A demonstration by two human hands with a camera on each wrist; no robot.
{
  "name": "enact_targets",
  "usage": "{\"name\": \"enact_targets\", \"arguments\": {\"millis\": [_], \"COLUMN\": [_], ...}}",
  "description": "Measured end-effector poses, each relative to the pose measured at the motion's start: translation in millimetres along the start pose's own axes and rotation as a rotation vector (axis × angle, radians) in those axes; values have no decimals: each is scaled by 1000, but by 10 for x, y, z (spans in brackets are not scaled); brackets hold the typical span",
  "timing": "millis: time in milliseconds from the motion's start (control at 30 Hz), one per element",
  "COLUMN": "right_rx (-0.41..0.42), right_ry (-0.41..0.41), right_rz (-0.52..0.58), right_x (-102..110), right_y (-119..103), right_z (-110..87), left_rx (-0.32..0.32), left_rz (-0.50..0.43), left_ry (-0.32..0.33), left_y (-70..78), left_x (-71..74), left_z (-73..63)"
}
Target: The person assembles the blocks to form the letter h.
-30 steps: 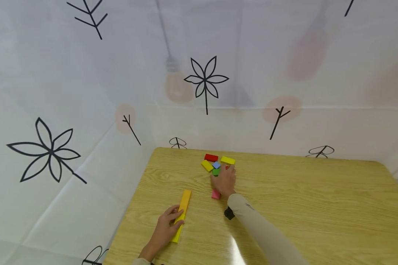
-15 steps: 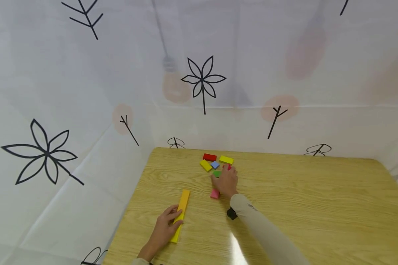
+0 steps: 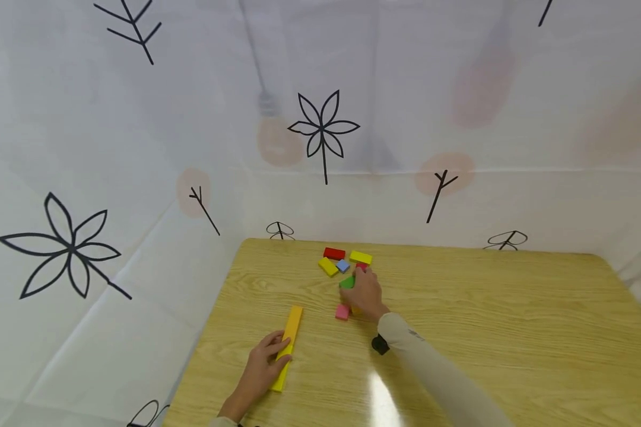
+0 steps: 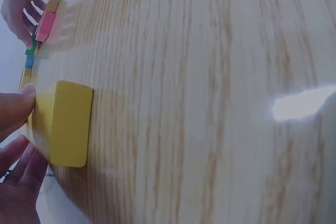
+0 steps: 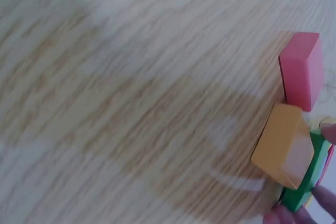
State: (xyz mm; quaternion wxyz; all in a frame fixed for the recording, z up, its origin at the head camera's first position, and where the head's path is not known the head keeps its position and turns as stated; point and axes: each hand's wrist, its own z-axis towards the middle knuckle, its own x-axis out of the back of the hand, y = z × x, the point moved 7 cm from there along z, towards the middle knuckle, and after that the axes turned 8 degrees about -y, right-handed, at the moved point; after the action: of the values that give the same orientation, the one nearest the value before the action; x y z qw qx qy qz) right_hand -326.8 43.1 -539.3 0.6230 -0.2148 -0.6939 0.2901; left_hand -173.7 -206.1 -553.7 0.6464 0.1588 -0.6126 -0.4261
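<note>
In the head view my left hand (image 3: 262,365) lies at the lower left, its thumb and fingers gripping a long yellow block (image 3: 281,376) from both sides. An orange block (image 3: 295,318) continues in line from its far end. The yellow block's near end (image 4: 72,124) fills the left wrist view's left part. Farther out, my right hand (image 3: 365,293) pinches a green block (image 3: 346,283), thumb at one end and fingers at the other (image 5: 304,177). Just nearer stand a pink block (image 3: 342,312) and a second orange block (image 5: 283,142), partly under the hand in the head view.
Beyond the right hand lie a small blue block (image 3: 343,265), two yellow blocks (image 3: 361,257), a dark red block (image 3: 334,253) and a partly covered red block (image 3: 361,267). A patterned white cloth (image 3: 374,207) hangs behind the wooden table (image 3: 486,320).
My right hand has drawn the green block slightly nearer, away from the blue block. The orange block beside the pink one has come into sight. My left hand keeps its place on the yellow block.
</note>
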Motion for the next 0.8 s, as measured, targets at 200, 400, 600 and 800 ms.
{"name": "enact_targets", "arguments": {"millis": [200,400,600,800], "right_rx": [95,161,206,238], "right_ry": [-12,-55,-100,-138], "right_rz": [30,105,99,98], "right_x": [28,77,80,7], "right_y": [-7,-151,-304,-401], "right_z": [43,63,86,89], "left_rx": [-8,1,2,12], "left_rz": [-1,-3,-3,-18], "left_ry": [9,21,16,-14], "left_y": [-2,6,11,-32], "left_x": [-8,35,51,-9], "left_z": [11,24,34,23]}}
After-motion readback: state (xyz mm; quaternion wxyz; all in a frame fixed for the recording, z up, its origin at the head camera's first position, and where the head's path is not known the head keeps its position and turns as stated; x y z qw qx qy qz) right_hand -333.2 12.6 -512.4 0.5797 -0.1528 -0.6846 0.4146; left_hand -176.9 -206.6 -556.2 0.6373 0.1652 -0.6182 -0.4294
